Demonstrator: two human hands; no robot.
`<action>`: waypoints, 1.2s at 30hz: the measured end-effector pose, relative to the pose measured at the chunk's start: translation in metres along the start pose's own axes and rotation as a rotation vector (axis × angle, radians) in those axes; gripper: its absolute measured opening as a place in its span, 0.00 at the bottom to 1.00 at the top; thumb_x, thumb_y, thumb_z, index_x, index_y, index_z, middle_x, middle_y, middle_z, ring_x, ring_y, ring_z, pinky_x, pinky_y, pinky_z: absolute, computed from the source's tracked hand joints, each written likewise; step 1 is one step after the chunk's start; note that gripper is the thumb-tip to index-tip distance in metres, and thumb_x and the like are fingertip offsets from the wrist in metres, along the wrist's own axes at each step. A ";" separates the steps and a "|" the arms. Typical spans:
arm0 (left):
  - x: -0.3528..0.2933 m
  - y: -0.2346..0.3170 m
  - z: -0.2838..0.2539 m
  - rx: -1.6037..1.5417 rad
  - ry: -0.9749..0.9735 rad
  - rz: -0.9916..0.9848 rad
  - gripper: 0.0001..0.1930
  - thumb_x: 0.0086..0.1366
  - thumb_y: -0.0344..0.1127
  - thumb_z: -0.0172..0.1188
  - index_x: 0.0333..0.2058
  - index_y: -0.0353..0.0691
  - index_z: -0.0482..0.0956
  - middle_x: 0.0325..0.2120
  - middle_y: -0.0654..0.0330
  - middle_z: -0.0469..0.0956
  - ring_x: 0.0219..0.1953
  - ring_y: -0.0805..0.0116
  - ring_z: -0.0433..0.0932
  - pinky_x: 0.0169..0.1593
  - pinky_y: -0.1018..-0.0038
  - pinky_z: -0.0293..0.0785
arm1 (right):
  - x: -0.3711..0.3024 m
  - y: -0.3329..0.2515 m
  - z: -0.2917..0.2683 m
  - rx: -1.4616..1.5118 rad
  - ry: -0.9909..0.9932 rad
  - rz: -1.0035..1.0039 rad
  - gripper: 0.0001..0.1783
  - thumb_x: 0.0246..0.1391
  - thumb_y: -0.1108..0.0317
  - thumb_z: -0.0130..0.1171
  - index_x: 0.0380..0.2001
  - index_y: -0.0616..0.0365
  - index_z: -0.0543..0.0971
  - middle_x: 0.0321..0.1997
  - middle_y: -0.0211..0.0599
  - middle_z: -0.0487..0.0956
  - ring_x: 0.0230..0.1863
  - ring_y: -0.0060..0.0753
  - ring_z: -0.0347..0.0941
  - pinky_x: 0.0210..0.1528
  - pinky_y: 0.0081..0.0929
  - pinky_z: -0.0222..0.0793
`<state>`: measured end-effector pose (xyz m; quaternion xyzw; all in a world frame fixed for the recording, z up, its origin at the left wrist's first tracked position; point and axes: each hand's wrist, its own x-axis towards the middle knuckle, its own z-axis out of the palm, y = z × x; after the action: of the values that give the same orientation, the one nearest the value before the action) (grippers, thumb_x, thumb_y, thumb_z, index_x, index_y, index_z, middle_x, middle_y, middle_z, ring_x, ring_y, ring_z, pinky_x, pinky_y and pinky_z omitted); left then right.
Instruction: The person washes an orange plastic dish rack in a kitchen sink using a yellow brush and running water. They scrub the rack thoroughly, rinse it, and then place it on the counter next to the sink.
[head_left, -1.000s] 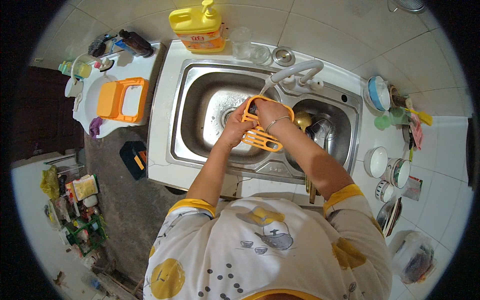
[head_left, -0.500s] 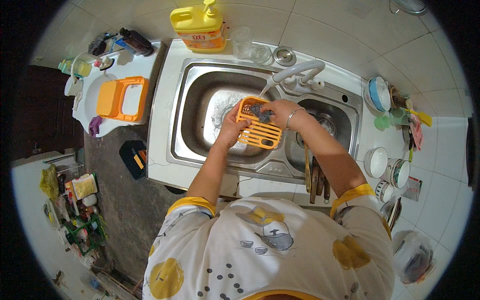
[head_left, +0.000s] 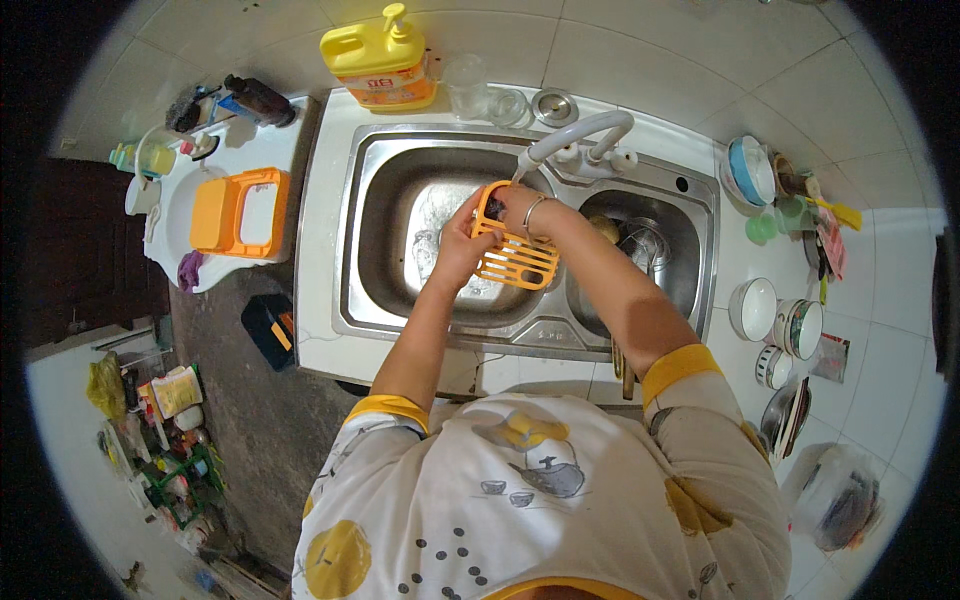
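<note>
While water runs from the white tap (head_left: 580, 140) above a steel double sink (head_left: 400, 170), a person holds an orange slotted rack (head_left: 513, 250) over the left basin, just below the spout. The left hand (head_left: 462, 250) grips the rack's left edge, its fingers curled together around the plastic with the thumb on top. The right hand (head_left: 522, 205), a thin bangle at its wrist, presses against the rack's upper part; its fingers are bent over something dark there, but what they pinch cannot be told from this view. The rack tilts slightly, its slots running crosswise, and hangs clear of the basin floor.

A yellow pump bottle (head_left: 380, 58) stands on the tiled ledge behind the sink, beside a clear glass (head_left: 465, 85). To the person's left, on a white side surface (head_left: 215, 275), lies another orange plastic frame (head_left: 240, 212). To the right of the sink, bowls (head_left: 752, 308) stand on the white counter, with a blue bowl (head_left: 750, 170) farther back near the wall.
</note>
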<state>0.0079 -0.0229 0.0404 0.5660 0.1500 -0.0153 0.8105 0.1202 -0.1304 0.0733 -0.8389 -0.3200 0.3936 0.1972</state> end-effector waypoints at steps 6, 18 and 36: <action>0.005 -0.020 -0.008 0.004 0.040 0.039 0.36 0.51 0.16 0.53 0.61 0.41 0.57 0.37 0.58 0.76 0.35 0.73 0.77 0.38 0.77 0.76 | -0.008 0.014 -0.007 0.020 0.082 -0.087 0.21 0.46 0.75 0.48 0.47 0.53 0.75 0.45 0.49 0.76 0.48 0.47 0.72 0.52 0.35 0.66; 0.004 -0.019 -0.012 -0.104 0.113 0.026 0.35 0.52 0.16 0.53 0.61 0.38 0.57 0.44 0.57 0.74 0.40 0.71 0.76 0.41 0.77 0.75 | -0.030 0.014 0.008 -0.320 0.239 0.086 0.19 0.51 0.70 0.47 0.48 0.49 0.73 0.42 0.43 0.78 0.43 0.45 0.75 0.43 0.41 0.72; -0.005 0.008 0.002 -0.074 0.127 0.134 0.34 0.52 0.16 0.54 0.59 0.35 0.59 0.47 0.54 0.72 0.43 0.69 0.75 0.42 0.77 0.76 | -0.007 0.030 0.011 -0.179 0.259 0.252 0.16 0.51 0.66 0.50 0.44 0.52 0.77 0.46 0.44 0.77 0.49 0.43 0.73 0.48 0.37 0.70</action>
<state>0.0050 -0.0226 0.0502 0.5442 0.1636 0.0803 0.8190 0.1194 -0.1559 0.0531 -0.9302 -0.2181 0.2739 0.1105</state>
